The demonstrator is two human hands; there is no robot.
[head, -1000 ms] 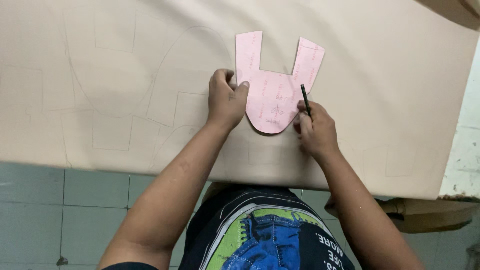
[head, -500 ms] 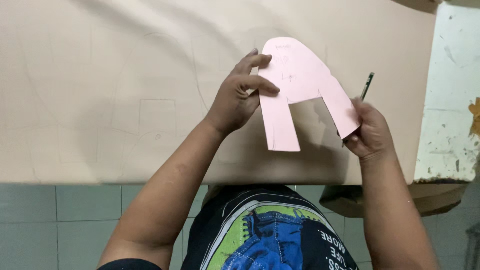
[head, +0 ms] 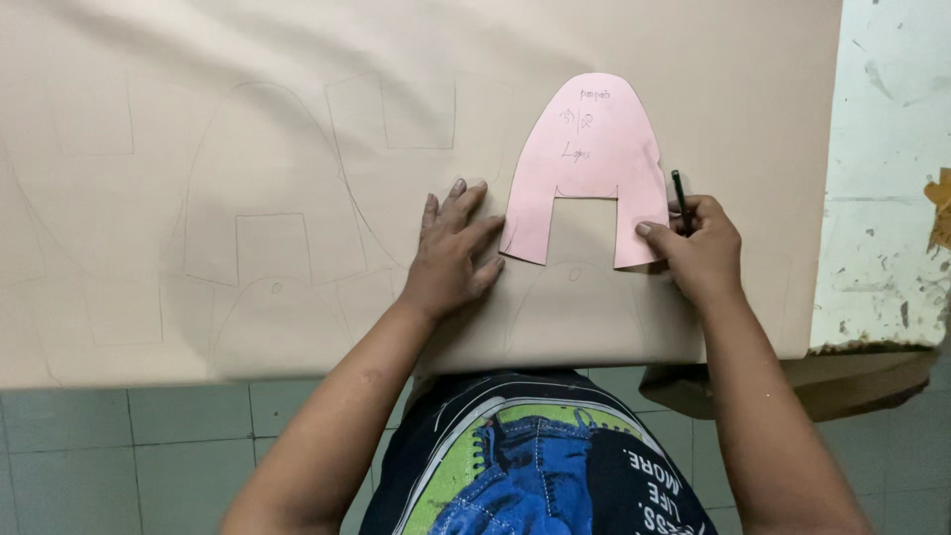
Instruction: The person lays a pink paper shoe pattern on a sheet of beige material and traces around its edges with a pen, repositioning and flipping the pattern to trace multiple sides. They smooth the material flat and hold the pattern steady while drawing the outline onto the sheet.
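A pink paper template (head: 589, 159), arched at the top with two legs pointing toward me, lies flat on a large beige sheet (head: 248, 119) marked with faint pencil outlines. My left hand (head: 451, 253) rests flat on the sheet with its fingers spread, just left of the template's left leg. My right hand (head: 698, 248) holds a dark pencil (head: 680, 198) upright and presses a fingertip on the template's right leg.
The beige sheet hangs over the table's near edge above a grey-green tiled floor (head: 119, 456). A worn white tabletop (head: 892, 178) shows at the right, with brown cardboard (head: 852, 381) below its edge. My printed shirt (head: 535, 466) is underneath.
The template was flipped from legs-up to legs-down and laid flat on the sheet. My left hand let go of it and spread on the sheet; my right hand now pins its right leg.
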